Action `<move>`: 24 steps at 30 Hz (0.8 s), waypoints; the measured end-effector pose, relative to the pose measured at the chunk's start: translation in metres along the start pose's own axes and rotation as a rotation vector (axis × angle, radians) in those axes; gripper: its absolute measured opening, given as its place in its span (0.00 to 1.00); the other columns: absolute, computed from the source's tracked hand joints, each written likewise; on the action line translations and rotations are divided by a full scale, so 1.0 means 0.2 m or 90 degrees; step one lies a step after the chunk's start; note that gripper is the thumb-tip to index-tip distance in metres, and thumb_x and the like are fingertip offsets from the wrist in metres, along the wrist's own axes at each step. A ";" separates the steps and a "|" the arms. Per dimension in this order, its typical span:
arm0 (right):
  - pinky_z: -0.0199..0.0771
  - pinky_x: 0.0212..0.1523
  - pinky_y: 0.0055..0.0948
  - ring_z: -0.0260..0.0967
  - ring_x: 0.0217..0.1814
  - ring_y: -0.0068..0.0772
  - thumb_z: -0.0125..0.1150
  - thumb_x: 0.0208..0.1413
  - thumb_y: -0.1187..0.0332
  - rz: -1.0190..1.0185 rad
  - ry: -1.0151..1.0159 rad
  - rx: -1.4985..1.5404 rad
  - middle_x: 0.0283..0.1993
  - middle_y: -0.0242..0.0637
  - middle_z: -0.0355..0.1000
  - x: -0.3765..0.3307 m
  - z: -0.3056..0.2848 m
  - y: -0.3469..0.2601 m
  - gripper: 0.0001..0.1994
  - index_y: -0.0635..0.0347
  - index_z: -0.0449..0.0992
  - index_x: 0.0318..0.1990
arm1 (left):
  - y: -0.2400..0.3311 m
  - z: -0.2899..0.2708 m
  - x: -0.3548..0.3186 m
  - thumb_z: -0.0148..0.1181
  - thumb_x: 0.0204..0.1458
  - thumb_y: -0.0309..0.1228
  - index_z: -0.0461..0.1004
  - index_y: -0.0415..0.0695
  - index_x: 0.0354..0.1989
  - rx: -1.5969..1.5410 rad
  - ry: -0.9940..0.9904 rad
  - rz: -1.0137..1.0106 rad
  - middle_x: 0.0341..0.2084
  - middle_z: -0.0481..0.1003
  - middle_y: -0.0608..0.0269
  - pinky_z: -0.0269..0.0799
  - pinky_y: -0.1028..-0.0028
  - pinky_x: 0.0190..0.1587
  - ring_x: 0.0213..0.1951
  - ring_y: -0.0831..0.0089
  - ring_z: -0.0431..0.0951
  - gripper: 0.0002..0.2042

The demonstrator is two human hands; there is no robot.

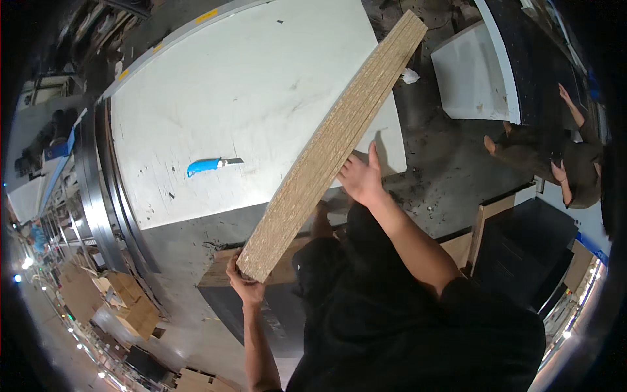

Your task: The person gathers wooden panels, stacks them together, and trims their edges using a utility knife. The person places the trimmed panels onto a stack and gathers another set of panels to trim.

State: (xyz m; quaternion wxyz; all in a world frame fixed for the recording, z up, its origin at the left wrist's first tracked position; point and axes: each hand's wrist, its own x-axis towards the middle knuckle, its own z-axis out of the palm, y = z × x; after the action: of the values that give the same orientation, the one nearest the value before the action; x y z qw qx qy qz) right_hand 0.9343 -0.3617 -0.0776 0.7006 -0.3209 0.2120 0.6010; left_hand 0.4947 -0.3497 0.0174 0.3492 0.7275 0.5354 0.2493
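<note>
I hold a stack of long particleboard panels (333, 140) on edge, its raw edges facing me, running from lower left to upper right over a white table (215, 91). My left hand (245, 284) grips the near lower end from below. My right hand (361, 176) presses flat against the right side of the stack near its middle. A blue-handled utility knife (209, 164) lies on the white table, left of the stack and apart from both hands.
Another person (562, 163) bends over a dark panel at the right. A white board (471, 75) lies on the floor at upper right. Wooden panels and a dark board (522, 248) stand beside me. Cardboard boxes (127, 304) sit at lower left. Debris litters the floor.
</note>
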 end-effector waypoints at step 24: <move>0.76 0.66 0.48 0.75 0.64 0.43 0.75 0.59 0.53 -0.163 0.315 -0.235 0.63 0.37 0.78 0.19 0.47 -0.28 0.27 0.53 0.78 0.62 | -0.25 0.24 0.08 0.65 0.61 0.52 0.65 0.33 0.71 -0.752 -0.133 -0.724 0.64 0.75 0.42 0.80 0.47 0.63 0.61 0.47 0.80 0.39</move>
State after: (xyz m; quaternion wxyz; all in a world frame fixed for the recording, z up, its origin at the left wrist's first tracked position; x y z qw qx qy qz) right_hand 0.9882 -0.2737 -0.0266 0.6281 -0.6025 0.2211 0.4400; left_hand 0.5044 -0.3373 -0.0508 0.7949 0.0617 0.5675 0.2057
